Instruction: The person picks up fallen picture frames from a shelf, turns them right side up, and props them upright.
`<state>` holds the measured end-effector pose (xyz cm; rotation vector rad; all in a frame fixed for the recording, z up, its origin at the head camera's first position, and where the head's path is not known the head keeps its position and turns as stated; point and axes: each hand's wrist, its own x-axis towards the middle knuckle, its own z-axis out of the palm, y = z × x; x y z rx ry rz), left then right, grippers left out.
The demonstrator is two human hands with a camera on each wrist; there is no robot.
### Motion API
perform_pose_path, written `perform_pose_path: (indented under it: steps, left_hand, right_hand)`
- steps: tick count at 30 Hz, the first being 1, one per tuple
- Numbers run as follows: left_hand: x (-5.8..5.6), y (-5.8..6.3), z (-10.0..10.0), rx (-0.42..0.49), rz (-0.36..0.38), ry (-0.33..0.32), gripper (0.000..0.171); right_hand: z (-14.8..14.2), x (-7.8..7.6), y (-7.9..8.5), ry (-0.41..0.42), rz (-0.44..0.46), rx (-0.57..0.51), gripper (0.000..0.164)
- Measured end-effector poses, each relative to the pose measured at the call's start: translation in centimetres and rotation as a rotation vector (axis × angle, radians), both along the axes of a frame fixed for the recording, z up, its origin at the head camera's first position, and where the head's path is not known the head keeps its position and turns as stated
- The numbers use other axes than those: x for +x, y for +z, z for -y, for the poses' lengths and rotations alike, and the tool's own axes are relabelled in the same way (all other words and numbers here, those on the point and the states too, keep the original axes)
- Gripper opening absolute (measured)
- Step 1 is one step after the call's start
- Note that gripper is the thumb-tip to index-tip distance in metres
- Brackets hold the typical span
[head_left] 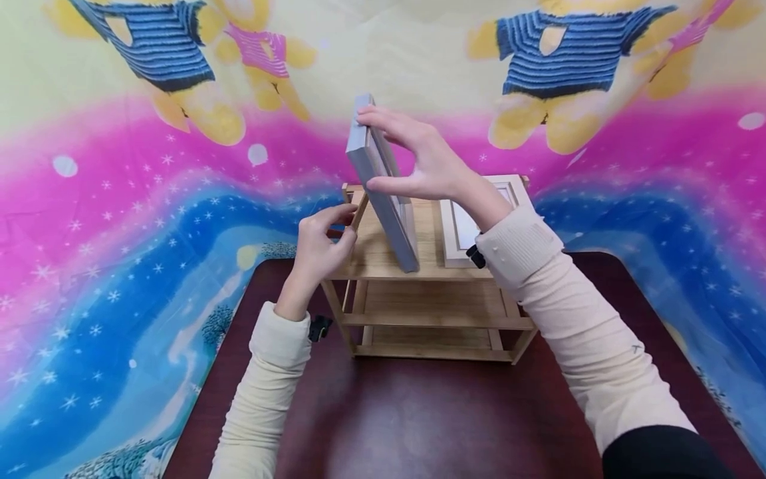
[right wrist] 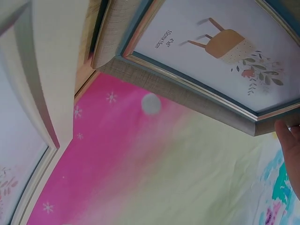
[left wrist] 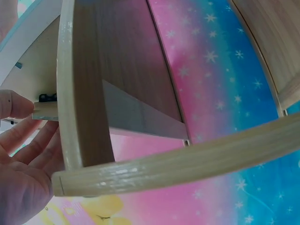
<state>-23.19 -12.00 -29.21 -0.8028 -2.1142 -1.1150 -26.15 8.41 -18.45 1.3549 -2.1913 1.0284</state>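
Observation:
A grey picture frame [head_left: 385, 213] stands tilted on the top board of a wooden shelf rack [head_left: 437, 320]. My right hand [head_left: 419, 150] grips it by the upper edge, thumb and fingers spread along the side. In the right wrist view, the frame's front shows a print of a chair and leaves [right wrist: 229, 47]. Behind the frame, my left hand [head_left: 326, 243] pinches a thin wooden support leg [left wrist: 44, 110] between thumb and fingers. A small black hinge [left wrist: 48, 97] shows beside that leg in the left wrist view.
A cream picture frame [head_left: 452, 257] lies on the right of the rack's top, under my right forearm. The rack has lower shelves and stands on a dark red table [head_left: 407, 412]. A printed cloth [head_left: 120, 266] with bears and snowflakes hangs behind and at the sides.

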Motion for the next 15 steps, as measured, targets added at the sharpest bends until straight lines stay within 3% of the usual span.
perform_pose_path:
  steps: [8,15]
  left_hand:
    - [-0.2,-1.2,0.3,0.067,-0.025,-0.019,0.034]
    - [0.1,-1.5,-0.1,0.089,-0.097,-0.024,0.037]
  right_hand:
    - [1.1,-0.5,0.1,0.012,-0.093,0.058,0.069]
    - [1.3,-0.5,0.0,0.02,-0.106,0.063,0.07]
